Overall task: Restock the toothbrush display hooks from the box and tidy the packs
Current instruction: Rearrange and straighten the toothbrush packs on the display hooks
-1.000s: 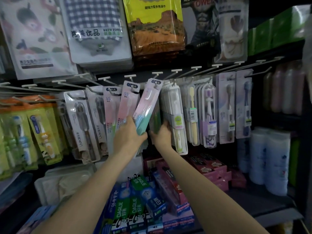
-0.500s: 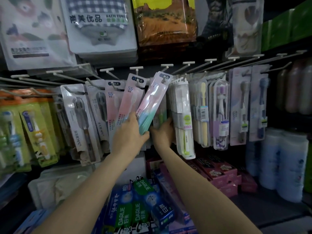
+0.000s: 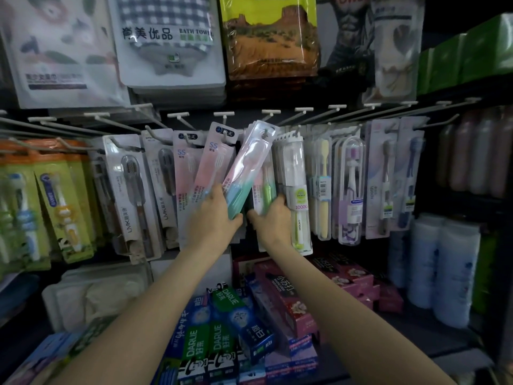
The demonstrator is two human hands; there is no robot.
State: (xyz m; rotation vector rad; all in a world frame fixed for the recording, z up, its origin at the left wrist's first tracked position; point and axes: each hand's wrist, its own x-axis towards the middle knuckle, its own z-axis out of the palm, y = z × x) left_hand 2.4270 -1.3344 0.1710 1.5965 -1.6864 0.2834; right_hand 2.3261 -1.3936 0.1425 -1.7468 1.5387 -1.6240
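Observation:
A pink-and-teal toothbrush pack (image 3: 248, 165) leans diagonally, its top hole at a display hook (image 3: 267, 131). My left hand (image 3: 215, 218) grips its lower teal end. Behind it hang packs with a green toothbrush (image 3: 267, 190); my right hand (image 3: 270, 220) holds their lower edge. Pink SS packs (image 3: 206, 165) hang just left, and white boxed toothbrushes (image 3: 294, 187) just right. No box is in view.
Grey LMK packs (image 3: 133, 187) and yellow-green packs (image 3: 55, 207) hang at left, purple and blue brushes (image 3: 383, 176) at right. Bath towels (image 3: 166, 40) hang above. Toothpaste boxes (image 3: 222, 329) fill the shelf below my arms; white bottles (image 3: 441, 268) stand at right.
The view has shifted a little closer and lower. Both hands stay on the packs; the tilted pack's top has settled at the hook.

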